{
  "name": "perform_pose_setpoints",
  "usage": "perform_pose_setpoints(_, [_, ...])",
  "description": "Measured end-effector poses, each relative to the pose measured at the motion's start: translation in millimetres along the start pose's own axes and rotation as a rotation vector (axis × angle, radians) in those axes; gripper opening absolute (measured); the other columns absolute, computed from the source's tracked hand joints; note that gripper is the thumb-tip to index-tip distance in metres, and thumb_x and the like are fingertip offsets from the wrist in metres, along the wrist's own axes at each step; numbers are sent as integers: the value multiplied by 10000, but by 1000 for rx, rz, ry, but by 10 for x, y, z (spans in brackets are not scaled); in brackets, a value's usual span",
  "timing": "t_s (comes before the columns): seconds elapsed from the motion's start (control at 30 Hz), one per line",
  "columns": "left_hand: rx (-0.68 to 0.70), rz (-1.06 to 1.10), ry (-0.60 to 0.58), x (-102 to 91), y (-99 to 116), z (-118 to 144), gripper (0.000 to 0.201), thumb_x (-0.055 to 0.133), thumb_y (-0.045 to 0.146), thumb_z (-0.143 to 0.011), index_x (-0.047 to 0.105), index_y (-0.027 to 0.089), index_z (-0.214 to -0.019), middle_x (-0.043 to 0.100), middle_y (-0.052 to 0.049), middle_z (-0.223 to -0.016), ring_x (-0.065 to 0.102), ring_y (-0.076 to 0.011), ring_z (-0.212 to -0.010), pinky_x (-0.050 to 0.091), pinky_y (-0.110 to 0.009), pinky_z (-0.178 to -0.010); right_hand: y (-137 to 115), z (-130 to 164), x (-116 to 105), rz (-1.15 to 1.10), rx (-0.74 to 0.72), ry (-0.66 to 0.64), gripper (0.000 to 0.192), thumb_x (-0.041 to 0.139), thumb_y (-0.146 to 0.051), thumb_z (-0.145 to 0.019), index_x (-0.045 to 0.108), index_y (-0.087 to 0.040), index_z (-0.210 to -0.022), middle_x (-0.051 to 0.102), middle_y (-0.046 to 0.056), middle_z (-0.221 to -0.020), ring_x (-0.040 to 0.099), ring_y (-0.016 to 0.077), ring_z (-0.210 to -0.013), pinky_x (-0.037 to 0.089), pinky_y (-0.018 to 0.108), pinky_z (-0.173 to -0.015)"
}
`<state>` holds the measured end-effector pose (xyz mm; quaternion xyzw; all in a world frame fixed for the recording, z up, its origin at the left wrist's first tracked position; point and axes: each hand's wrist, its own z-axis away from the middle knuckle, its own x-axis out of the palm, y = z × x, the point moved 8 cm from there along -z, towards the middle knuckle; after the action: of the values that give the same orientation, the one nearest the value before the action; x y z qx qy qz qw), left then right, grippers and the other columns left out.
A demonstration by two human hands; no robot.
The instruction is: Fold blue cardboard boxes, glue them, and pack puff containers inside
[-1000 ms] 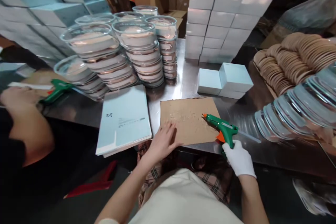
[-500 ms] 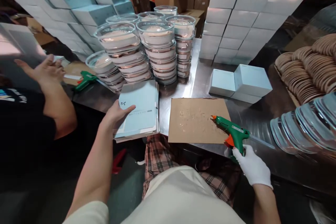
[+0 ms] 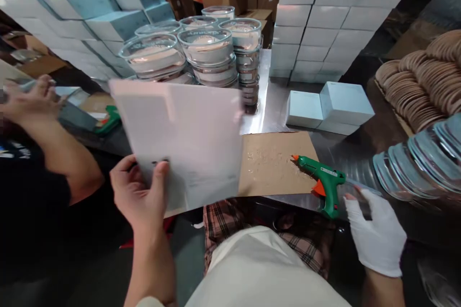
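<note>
Steel table (image 3: 281, 115): our left hand (image 3: 140, 196) pinches flat carton (image 3: 187, 139) upright; gloved right hand (image 3: 374, 235), fingers spread, glue gun (image 3: 322, 180) just left.

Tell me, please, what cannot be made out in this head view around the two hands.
- Print on the pale flat carton sheet in the left hand: blurred.
- Lower stacked clear round containers: hidden behind that sheet.
- Left part of the brown cardboard mat: covered by the sheet.
- White-gloved right hand beside the green glue gun: contact unclear.
</note>
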<state>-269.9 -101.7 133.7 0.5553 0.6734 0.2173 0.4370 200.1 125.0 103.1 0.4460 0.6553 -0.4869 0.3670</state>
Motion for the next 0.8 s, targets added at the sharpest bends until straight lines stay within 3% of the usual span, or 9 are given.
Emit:
perform_pose_setpoints(0.03, [81,32,-109,117,198,136,575,769,576,-857,621,220,-1284,745,-92,-1232,762,-248,-1022,617,-362,-912,-240,75,-201,-64,-146,153,438,466,-506,-1035,686,-235,-1300,728,173,-1339,695,371,-1268,546,528,-1089])
perform_pose_setpoints(0.1, [217,69,-486,520,516,526,437,751,536,-906,663,252,-1226,785,-41,-1105,766,-192,-850,614,-279,-760,-784,263,-480,-176,-508,346,339,571,-352,-1014,652,-309,-1340,743,109,-1316,685,318,-1294,519,492,-1144])
perform_pose_setpoints(0.17, [340,116,-766,829,702,976,310,678,500,-981,683,265,-1183,812,-24,-1015,771,-173,-747,602,-249,-667,-1197,378,-579,-268,-781,410,410,648,-236,-966,632,-334,-1364,762,85,-1254,716,305,-1216,553,486,-1087])
perform_pose_setpoints(0.2, [395,144,-830,914,740,1157,272,641,483,-1013,688,263,-1166,820,-27,-998,784,-175,-741,605,-246,-656,-1315,362,-562,-300,-831,386,418,645,-206,-965,626,-325,-1365,766,81,-1231,728,290,-1172,571,470,-1049])
perform_pose_setpoints(0.3, [544,200,-805,951,699,1433,222,607,428,-1049,697,247,-1141,837,-41,-969,813,-186,-764,627,-249,-671,-1393,221,-412,-401,-819,249,241,601,-196,-1000,664,-245,-1228,777,83,-1084,742,242,-1000,605,404,-906])
perform_pose_setpoints(0.43, [720,214,-657,757,588,1374,129,665,344,-1018,735,250,-1072,848,-24,-884,806,-185,-674,638,-247,-631,-1198,134,-219,-492,-703,74,120,588,-275,-1032,672,-215,-1093,761,61,-948,730,203,-873,602,341,-803])
perform_pose_setpoints(0.67, [761,201,-801,683,633,1196,127,628,318,-1049,724,265,-1115,858,-6,-948,811,-166,-680,621,-223,-594,-1287,273,-288,-501,-850,38,164,611,-233,-1005,687,-203,-1147,756,87,-1027,713,212,-949,593,349,-858])
perform_pose_setpoints(0.73, [770,246,-822,655,675,1192,119,629,290,-1050,711,262,-1132,855,5,-926,797,-153,-647,613,-214,-592,-1271,256,-217,-527,-815,-60,180,604,-250,-1015,692,-199,-1165,777,86,-1060,731,210,-980,599,347,-897])
perform_pose_setpoints(0.8, [763,272,-845,646,663,1185,137,632,289,-1051,703,264,-1165,852,14,-921,793,-150,-645,611,-212,-595,-1193,216,-39,-521,-716,-253,232,615,-309,-1015,711,-197,-1194,791,94,-1105,746,220,-1013,603,353,-923])
